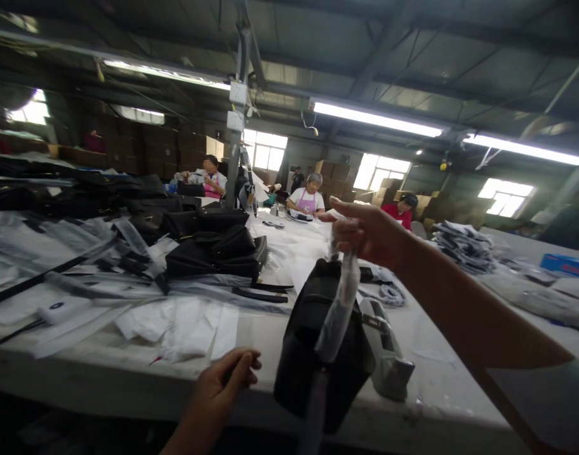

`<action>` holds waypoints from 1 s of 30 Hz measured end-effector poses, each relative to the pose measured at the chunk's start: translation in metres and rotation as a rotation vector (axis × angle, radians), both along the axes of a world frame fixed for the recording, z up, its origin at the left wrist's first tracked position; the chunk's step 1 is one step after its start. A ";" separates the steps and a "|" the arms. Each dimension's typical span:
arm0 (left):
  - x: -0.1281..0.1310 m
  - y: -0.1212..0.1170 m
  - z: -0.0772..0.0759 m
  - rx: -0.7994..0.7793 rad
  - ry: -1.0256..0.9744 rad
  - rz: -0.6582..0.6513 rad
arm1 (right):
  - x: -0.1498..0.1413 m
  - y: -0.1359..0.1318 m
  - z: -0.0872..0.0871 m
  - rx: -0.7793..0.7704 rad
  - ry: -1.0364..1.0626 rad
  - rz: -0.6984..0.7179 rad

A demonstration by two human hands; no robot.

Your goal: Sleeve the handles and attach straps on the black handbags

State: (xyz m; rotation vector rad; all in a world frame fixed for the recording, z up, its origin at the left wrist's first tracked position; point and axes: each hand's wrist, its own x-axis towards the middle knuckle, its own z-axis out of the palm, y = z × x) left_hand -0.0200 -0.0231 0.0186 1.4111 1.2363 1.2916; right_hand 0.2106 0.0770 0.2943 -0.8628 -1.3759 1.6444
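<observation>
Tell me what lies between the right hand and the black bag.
A plastic-wrapped strap runs from the right hand down to the black bag, in the head view.

left forearm [195,423] and blue box [569,265] cut off, wrapped strap [337,316] blurred below

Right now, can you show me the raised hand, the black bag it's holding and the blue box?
Right hand [365,232]: head view, middle of the hand.
Black bag [349,370]: head view, lower part of its body.
Blue box [557,263]: head view, its visible side.
</observation>
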 end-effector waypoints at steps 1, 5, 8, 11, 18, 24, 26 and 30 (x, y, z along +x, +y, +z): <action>-0.005 0.005 0.004 0.044 0.036 0.069 | -0.002 0.001 0.011 0.077 -0.135 0.039; -0.020 0.022 0.021 0.319 0.299 0.337 | -0.002 0.008 0.053 0.415 -0.706 0.032; -0.021 0.030 0.029 0.495 0.495 0.442 | 0.002 0.014 0.073 0.651 -1.052 -0.073; -0.016 0.030 0.030 0.504 0.515 0.369 | 0.006 0.020 0.079 0.784 -1.215 -0.069; 0.014 0.008 0.001 0.166 0.169 0.123 | 0.010 0.053 0.030 0.948 -1.095 0.042; 0.032 0.004 -0.024 -0.186 -0.184 -0.077 | 0.021 0.030 -0.040 1.132 -0.893 -0.254; 0.028 0.005 -0.021 -0.225 -0.203 -0.095 | 0.024 -0.004 -0.069 1.155 -0.724 -0.556; 0.019 0.005 -0.014 -0.257 -0.160 -0.111 | 0.011 -0.068 -0.153 0.814 -0.648 -0.593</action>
